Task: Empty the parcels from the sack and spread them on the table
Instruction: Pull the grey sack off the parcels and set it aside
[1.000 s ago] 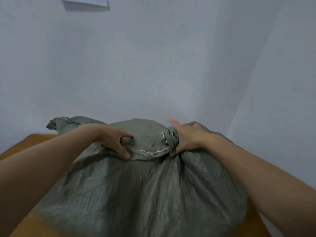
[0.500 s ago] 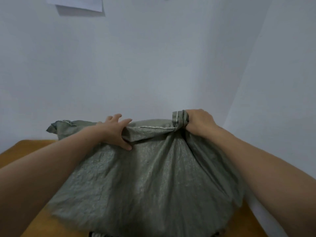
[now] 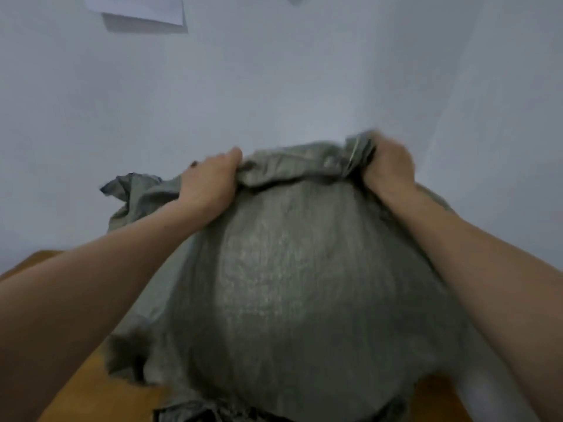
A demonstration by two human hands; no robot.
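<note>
A big grey-green woven sack (image 3: 289, 284) hangs bulging in front of me over the wooden table (image 3: 91, 391). My left hand (image 3: 210, 184) is clenched on the sack's upper edge at the left. My right hand (image 3: 388, 169) grips a bunched corner with a white stitched seam at the upper right. The sack is lifted by that top edge, with its ragged lower end near the table at the bottom of the view. No parcel shows; the fabric hides whatever is inside.
White walls meet in a corner behind the sack, close on the right side. A sheet of paper (image 3: 137, 10) is stuck high on the back wall. Bare brown tabletop shows at the lower left and a strip at the lower right.
Both hands have risen, pulling the sack's top edge up off the table. The sack went from slumped low to hanging tall, and its lower end has come into view.
</note>
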